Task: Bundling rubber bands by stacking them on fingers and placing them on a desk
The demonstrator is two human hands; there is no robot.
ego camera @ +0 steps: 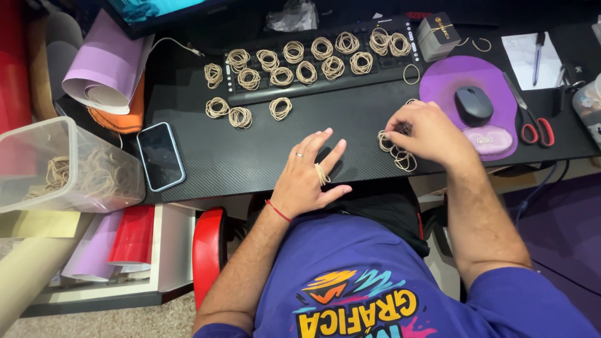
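My left hand (308, 178) lies flat on the black desk (250, 150) with fingers spread, and a few tan rubber bands are looped around its middle finger. My right hand (426, 131) is curled, its fingertips pinching at a loose pile of rubber bands (395, 153) beside the purple mouse pad (451, 87). Several small bundles of rubber bands (294, 62) lie in rows on and in front of the black keyboard (375, 67).
A phone (160, 155) lies at the desk's left edge. A clear plastic tub (59, 166) holding rubber bands stands further left, by rolls of purple and red film. A mouse (472, 104), red-handled scissors (531, 122), a pen on paper and a small box sit right.
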